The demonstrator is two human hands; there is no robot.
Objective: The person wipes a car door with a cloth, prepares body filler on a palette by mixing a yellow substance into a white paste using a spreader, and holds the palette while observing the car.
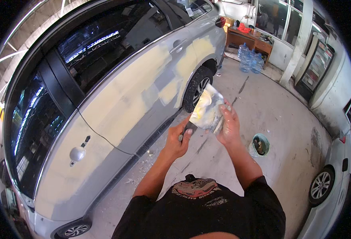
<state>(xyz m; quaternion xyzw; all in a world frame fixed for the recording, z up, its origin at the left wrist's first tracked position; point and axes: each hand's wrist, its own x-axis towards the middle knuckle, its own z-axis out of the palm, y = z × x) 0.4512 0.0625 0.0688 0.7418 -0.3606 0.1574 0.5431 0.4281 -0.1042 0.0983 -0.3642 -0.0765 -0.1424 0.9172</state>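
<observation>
Both hands are raised in front of me, beside the rear wheel of a grey car. My left hand [177,138] is closed around the dark handle of a putty knife [191,128], whose blade end meets a flat mixing board. That board [209,112], smeared with white and yellow body filler [203,103], is gripped at its right edge by my right hand [229,124], thumb on top. Along the car's side [127,98], broad patches of pale yellow filler cover both doors and reach the rear wheel arch.
A bucket [259,145] with dark contents stands on the floor to the right. Large blue water bottles [250,59] stand near a wooden desk [248,40] at the back. A display fridge [314,67] is against the wall, and another car [336,179] is at the right.
</observation>
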